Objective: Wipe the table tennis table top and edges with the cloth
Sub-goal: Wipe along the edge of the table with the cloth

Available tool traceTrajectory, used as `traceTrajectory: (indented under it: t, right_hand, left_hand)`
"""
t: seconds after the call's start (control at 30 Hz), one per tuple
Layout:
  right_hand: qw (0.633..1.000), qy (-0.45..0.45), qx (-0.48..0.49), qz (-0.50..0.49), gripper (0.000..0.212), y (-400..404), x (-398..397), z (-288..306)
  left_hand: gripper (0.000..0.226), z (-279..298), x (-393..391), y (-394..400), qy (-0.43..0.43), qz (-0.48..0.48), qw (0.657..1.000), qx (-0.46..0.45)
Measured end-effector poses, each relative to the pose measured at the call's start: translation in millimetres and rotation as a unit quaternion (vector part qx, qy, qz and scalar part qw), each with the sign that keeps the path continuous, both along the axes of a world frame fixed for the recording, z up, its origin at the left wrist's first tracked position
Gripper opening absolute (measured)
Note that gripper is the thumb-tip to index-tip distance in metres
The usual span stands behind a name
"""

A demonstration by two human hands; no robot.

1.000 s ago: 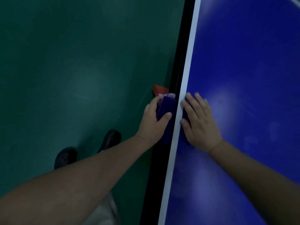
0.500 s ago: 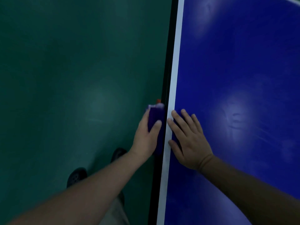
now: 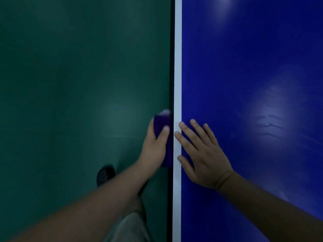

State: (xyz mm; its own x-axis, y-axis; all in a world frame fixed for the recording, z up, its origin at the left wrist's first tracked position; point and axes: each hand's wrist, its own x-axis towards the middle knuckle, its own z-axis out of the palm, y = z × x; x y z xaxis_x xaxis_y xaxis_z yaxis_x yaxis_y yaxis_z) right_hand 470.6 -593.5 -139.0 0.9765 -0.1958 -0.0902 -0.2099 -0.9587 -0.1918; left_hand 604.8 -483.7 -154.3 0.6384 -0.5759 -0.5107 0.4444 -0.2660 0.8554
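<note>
The floor (image 3: pixel 70 84) is dark green and smooth. Beside it stands the table (image 3: pixel 244 67), with a shiny blue top and a white stripe (image 3: pixel 178 67) along its edge. The left hand (image 3: pixel 154 147) holds a purple cloth (image 3: pixel 160 126), fingers and thumb curled round it, pressing it against the side of the table. The cloth looks soft and folded. The right hand (image 3: pixel 202 154) lies flat on the blue top, fingers straight and a little spread, with the fingertips on the white stripe. A dark shoe (image 3: pixel 104 174) with small holes stands on the floor below.
</note>
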Motion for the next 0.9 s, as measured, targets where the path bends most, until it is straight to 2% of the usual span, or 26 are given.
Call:
traceTrajectory:
  t: [0.13,0.27,0.37,0.47,0.6,0.7,0.8,0.9]
  right_hand:
    - [1.0,-0.003,-0.005,-0.019,0.062,2,0,1]
    - [1.0,0.013,-0.008,-0.015,0.062,2,0,0]
    - [1.0,0.023,-0.009,-0.011,0.062,1,1,-1]
    - [1.0,0.018,0.008,-0.013,0.061,-1,1,0]
    - [0.999,-0.012,0.045,-0.022,0.056,-5,6,7]
    - [0.999,-0.032,0.034,-0.011,0.052,-42,41,13]
    - [0.999,-0.047,-0.02,-0.004,0.051,-98,97,10]
    - [0.999,-0.022,-0.045,0.008,0.055,-150,153,7]
  left_hand:
    - [0.035,-9,42,-44,-0.029,0.007,1.0,-0.008]
    - [0.044,-7,4,-1,0.021,0.003,0.999,-0.024]
    - [0.042,0,-15,21,0.03,-0.015,0.998,-0.055]
    - [0.038,-9,17,-11,-0.014,-0.021,0.999,-0.032]
    - [0.056,-25,79,-73,-0.053,-0.003,0.999,0.006]
    - [0.057,-31,98,-93,-0.06,0.011,0.998,0.008]
    - [0.057,-29,83,-77,-0.058,0.014,0.998,-0.029]
    - [0.038,-21,65,-57,-0.014,-0.014,0.998,-0.065]
